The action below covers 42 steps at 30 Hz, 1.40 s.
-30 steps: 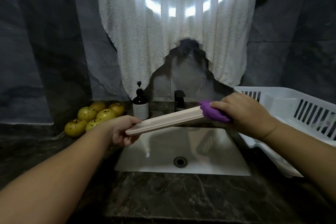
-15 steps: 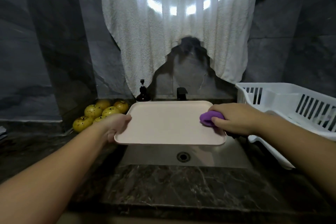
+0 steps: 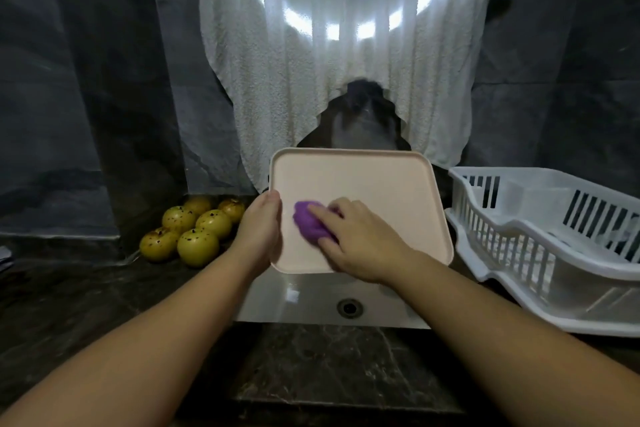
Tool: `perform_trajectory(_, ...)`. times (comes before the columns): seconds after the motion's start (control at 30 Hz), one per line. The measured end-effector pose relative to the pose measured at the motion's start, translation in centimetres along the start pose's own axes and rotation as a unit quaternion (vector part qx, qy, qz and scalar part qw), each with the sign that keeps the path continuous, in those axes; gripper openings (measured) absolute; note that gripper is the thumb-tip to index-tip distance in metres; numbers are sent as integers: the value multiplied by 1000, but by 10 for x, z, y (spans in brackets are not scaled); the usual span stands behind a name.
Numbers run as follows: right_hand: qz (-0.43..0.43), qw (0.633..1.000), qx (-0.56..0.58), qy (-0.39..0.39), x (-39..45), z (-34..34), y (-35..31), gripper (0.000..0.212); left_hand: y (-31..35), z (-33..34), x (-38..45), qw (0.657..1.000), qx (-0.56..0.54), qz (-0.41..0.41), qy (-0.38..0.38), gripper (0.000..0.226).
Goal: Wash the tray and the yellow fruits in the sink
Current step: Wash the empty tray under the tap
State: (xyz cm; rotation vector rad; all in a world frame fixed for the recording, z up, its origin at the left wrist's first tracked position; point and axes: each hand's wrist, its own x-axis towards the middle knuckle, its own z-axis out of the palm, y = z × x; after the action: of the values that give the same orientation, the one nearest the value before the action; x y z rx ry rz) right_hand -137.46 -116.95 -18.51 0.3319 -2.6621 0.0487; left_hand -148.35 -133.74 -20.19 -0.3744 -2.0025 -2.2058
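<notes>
Tray (image 3: 363, 198) mid-scrub, tilted up over the sink (image 3: 311, 302) at frame centre. Left hand (image 3: 259, 232) grips its left edge; right hand (image 3: 356, 239) presses purple sponge (image 3: 308, 222) on it. Yellow fruits (image 3: 194, 230) on the table at left look untouched. No running water seen; rinse and fruit likely remain.

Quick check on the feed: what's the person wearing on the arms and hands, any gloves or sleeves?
Nothing visible. The left hand and right hand are bare, without gloves, rings or a watch, and both forearms are uncovered to the frame edge, no sleeves in view.
</notes>
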Motion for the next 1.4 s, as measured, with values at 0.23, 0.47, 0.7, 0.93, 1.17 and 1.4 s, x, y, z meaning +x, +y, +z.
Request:
perform_trajectory(0.23, 111, 992, -26, 54, -24, -4, 87, 56, -8, -25, 9, 999, 22, 19, 31, 32)
perform_trajectory(0.47, 140, 975, 65, 163, 39, -3, 38, 50, -19, 29, -6, 998, -44, -13, -39, 30)
perform_trajectory(0.7, -28, 997, 55, 47, -6, 10, 45, 48, -6, 29, 10, 994, -110, -16, 5, 31)
perform_trajectory(0.93, 196, 959, 85, 185, 34, 4, 66, 48, -30, 41, 3, 998, -35, -18, -47, 31)
perform_trajectory(1.17, 47, 996, 71, 12, 12, 11, 55, 50, -32, 42, 26, 998, -65, -19, -14, 32)
perform_trajectory(1.4, 201, 979, 6, 29, -8, -51, 155, 53, -42, 52, 36, 999, 29, -17, 5, 26)
